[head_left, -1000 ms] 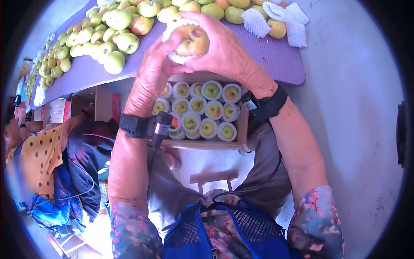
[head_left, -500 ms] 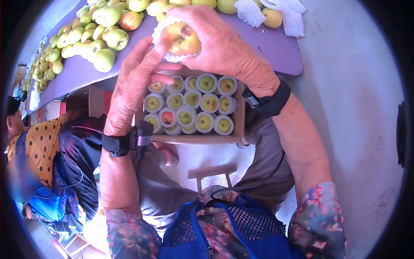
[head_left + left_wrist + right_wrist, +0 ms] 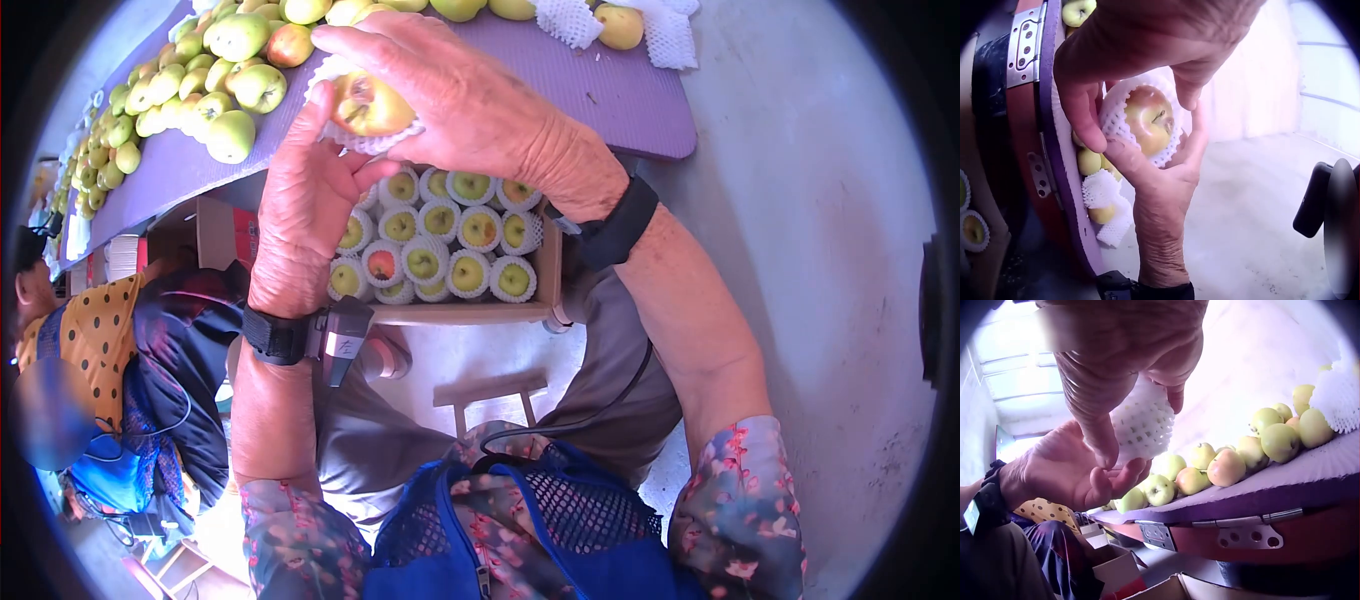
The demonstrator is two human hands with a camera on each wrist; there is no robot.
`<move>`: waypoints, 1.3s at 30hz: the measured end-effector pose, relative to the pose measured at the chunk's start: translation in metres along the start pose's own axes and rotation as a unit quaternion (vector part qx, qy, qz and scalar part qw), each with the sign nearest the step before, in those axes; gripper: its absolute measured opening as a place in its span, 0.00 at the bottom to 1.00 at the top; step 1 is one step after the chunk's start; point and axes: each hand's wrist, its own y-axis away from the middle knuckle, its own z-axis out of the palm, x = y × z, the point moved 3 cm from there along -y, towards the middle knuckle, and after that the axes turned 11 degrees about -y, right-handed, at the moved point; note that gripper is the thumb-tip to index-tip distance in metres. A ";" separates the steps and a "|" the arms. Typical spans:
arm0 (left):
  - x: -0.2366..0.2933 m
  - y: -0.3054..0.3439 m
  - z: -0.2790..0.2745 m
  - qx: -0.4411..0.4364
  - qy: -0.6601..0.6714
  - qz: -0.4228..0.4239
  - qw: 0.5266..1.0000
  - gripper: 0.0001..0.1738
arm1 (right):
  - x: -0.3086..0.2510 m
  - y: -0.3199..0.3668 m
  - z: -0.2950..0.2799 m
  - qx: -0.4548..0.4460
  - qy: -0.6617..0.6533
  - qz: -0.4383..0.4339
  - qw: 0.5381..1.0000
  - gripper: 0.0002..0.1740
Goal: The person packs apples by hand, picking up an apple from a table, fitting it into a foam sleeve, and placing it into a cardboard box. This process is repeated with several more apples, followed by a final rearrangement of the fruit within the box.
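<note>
Over the near edge of the table, both hands hold one yellow-red apple (image 3: 372,105) in a white foam net sleeve (image 3: 1144,422). The right hand (image 3: 470,100) grips it from the right and above, fingers curved round its far side. From the left, the left hand (image 3: 300,215) has its thumb against the sleeve's edge and its fingers beneath. The stem end shows bare in the sleeve's opening in the left wrist view, while the right wrist view shows the net-covered side. Below the hands sits a cardboard box (image 3: 455,316) with rows of sleeved apples (image 3: 425,262).
Loose green and yellow apples (image 3: 235,85) are heaped on the purple-covered table (image 3: 600,110). Spare foam sleeves (image 3: 670,35) lie at its right end. Another person in a dotted orange top (image 3: 105,340) sits at the left. A wooden stool (image 3: 490,388) shows between the knees.
Both hands and the sleeved apple have moved left in the head view. The left hand's fingers drew away from the apple, then came back close under it. The right hand kept its grip.
</note>
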 end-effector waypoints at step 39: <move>-0.250 -0.088 -0.096 0.035 -0.561 0.005 0.827 0.45 | -0.003 0.009 -0.038 -0.126 -0.119 0.173 0.969 0.17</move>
